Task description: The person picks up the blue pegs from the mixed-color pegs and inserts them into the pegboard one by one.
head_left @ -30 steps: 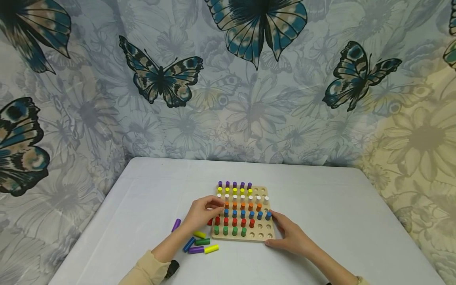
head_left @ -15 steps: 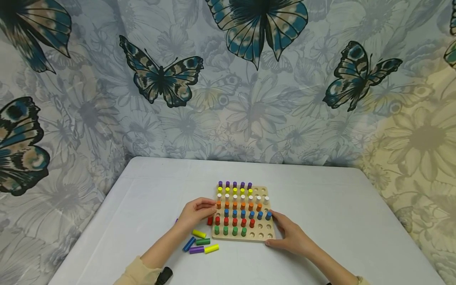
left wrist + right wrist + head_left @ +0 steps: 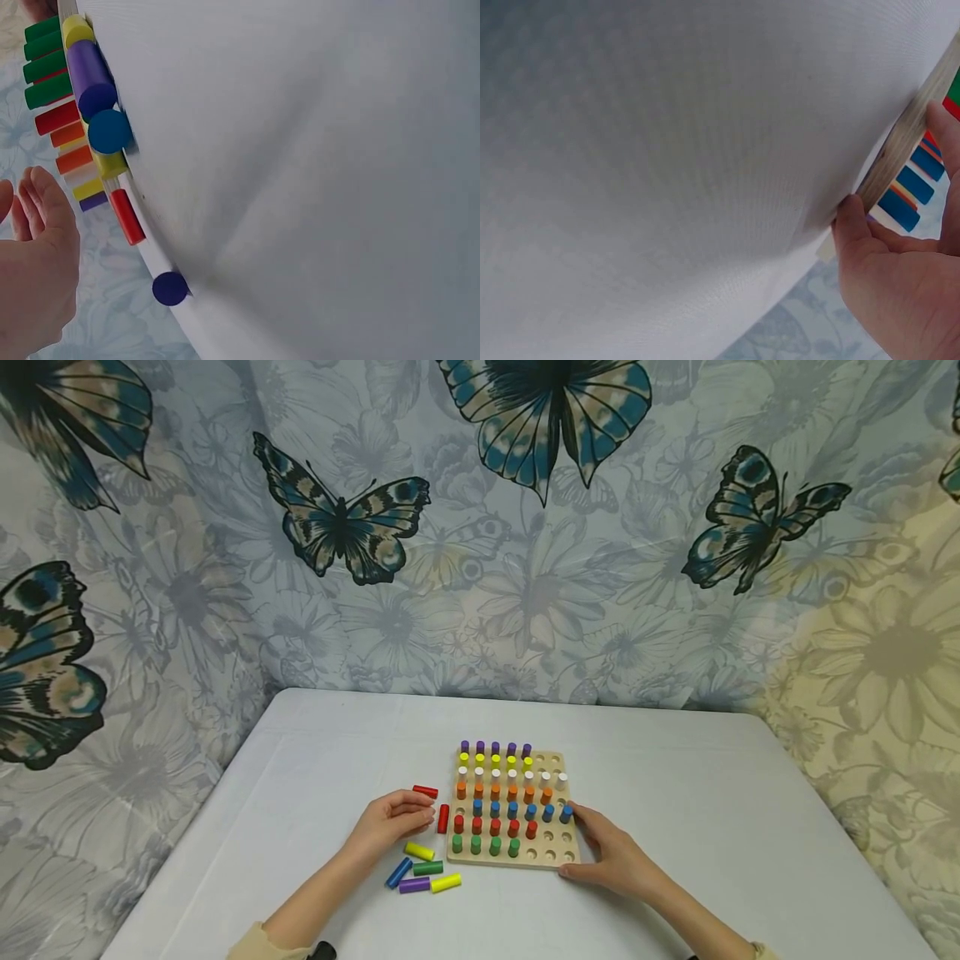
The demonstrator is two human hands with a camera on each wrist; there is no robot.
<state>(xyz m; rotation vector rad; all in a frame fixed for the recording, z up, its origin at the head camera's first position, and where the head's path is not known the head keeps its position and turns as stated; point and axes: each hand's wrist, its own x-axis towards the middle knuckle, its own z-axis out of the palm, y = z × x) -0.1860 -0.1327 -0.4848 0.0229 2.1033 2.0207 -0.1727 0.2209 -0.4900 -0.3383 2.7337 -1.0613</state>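
Observation:
A wooden pegboard holds rows of coloured pegs. My right hand grips its near right corner, thumb at the front and fingers along the side edge, as the right wrist view also shows. To the left of the board is my left hand, raised with its fingers loosely bent and nothing visible between them. Its fingertips come near a red peg lying on the table. Another red peg lies between that hand and the board. An orange peg stands at the left end of the orange row.
Near the board's front left lie loose pegs: yellow, green, blue and purple. A second yellow peg touches the purple one's end. In the left wrist view a separate purple peg lies apart. Butterfly-print cloth backs the white table.
My left hand has drawn away from the orange row's left end, moving left and slightly nearer, leaving the orange peg standing. The right hand stays at the board's corner.

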